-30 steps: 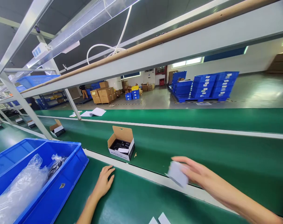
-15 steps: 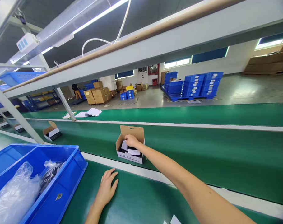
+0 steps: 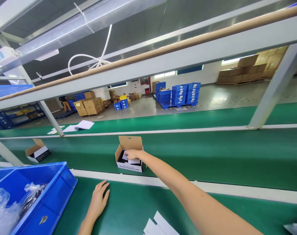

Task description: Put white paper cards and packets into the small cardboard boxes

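On my feed from the head camera, the right hand (image 3: 132,154) reaches forward across the white strip to an open cardboard box (image 3: 129,143) on the green belt (image 3: 212,156), its lid flap upright at the back. The fingers are bent down into the box and rest on a white card (image 3: 134,161) lying over dark contents. I cannot tell whether they pinch the card or only press on it.

The left hand (image 3: 98,199) lies flat and open, palm down, on the near green counter (image 3: 129,209), holding nothing, just short of the white strip and well apart from the box.

To its left stands a blue bin (image 3: 53,192) with crumpled plastic bags (image 3: 1,212) inside. Loose white cards (image 3: 160,225) lie on the counter at the bottom edge, beneath the outstretched right forearm.

Farther left on the belt sits a second box (image 3: 37,150), also open, with a white sheet on top. Papers (image 3: 78,125) lie on the far green lane beside a slanted metal post.

Beyond the line, blue crates (image 3: 180,94) are stacked on the shop floor, brown cartons (image 3: 89,106) are piled to their left, and a person (image 3: 65,102) stands near the shelving.
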